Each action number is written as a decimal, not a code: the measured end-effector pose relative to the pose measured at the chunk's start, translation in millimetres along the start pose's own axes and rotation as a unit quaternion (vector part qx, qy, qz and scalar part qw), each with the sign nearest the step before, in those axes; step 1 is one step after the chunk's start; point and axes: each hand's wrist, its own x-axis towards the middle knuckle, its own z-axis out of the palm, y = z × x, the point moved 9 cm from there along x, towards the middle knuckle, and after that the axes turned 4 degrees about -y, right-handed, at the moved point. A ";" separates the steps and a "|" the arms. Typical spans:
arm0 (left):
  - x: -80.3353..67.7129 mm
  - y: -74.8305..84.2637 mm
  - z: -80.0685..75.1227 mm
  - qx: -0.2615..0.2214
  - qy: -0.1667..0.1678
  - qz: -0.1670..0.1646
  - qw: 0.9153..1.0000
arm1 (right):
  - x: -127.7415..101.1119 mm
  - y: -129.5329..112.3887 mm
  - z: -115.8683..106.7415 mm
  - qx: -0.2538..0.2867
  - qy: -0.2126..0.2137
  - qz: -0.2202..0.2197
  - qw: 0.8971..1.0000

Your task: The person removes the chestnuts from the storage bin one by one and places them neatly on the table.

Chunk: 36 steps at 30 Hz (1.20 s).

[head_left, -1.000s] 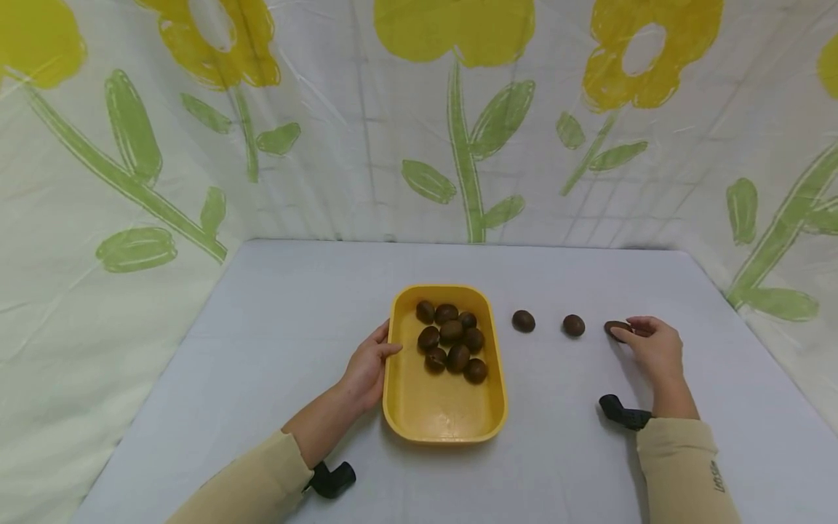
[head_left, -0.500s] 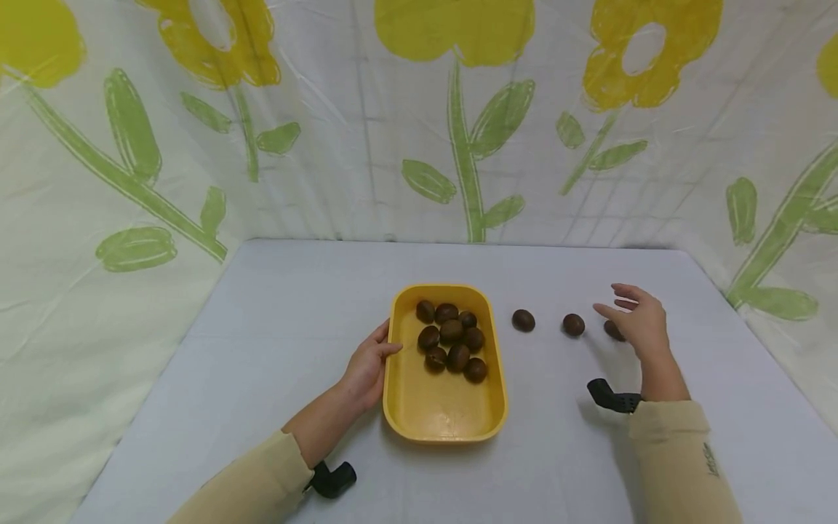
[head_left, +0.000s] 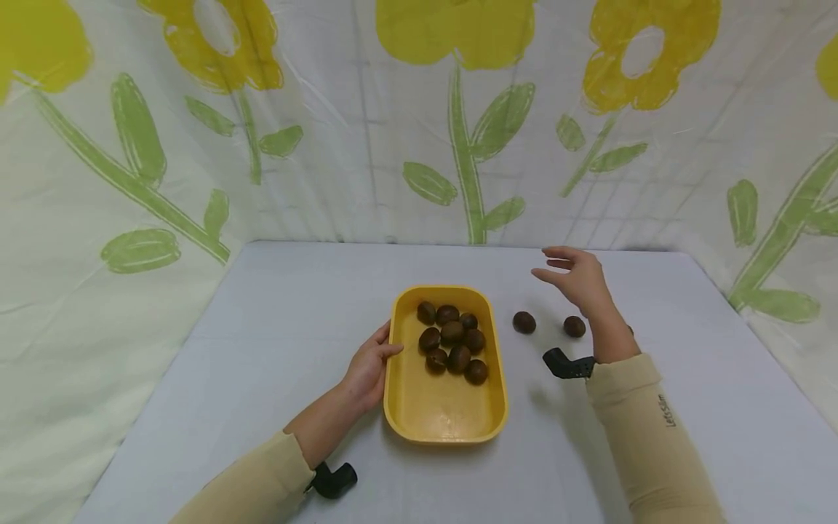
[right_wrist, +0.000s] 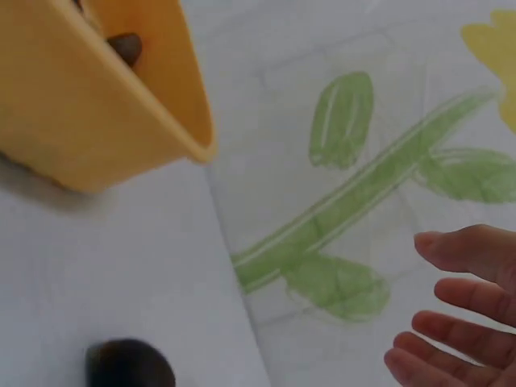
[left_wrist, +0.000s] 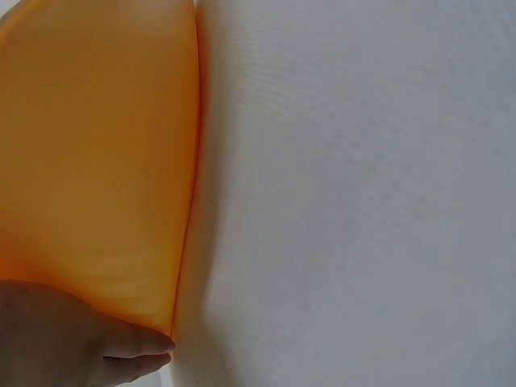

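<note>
A yellow rectangular tray (head_left: 445, 423) sits mid-table with several brown chestnuts (head_left: 452, 333) inside, mostly toward its far end. My left hand (head_left: 366, 370) grips the tray's left side, thumb over the rim; in the left wrist view its fingers (left_wrist: 137, 343) lie along the outer wall. Raised behind the row of loose chestnuts, my right hand (head_left: 577, 278) holds nothing, its fingers spread apart. Right of the tray lie one chestnut (head_left: 524, 322) and, farther right, another chestnut (head_left: 574, 327). A third is almost wholly hidden behind my right wrist.
A white cloth covers the table (head_left: 288, 291). Behind it hangs a white curtain (head_left: 327, 145) painted with yellow flowers and green stems. A black wrist camera (head_left: 566, 364) juts from the right wrist, and another black camera (head_left: 334, 480) from the left.
My right hand has let go of the rightmost chestnut, lifted, and moved left and away over the table. The left hand and tray have stayed in place.
</note>
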 end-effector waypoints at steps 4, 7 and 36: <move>0.0 0.3 -0.3 0.001 0.001 0.002 1.000 | 7.4 -19.0 18.5 0.025 -0.024 -0.016 0.999; -0.1 0.3 -0.2 -0.002 0.000 0.001 1.000 | 10.2 -29.4 35.6 0.048 -0.042 -0.021 0.998; -0.3 -1.8 1.9 -0.010 -0.008 -0.005 1.000 | 22.4 -85.2 179.9 -0.111 -0.213 -0.076 0.968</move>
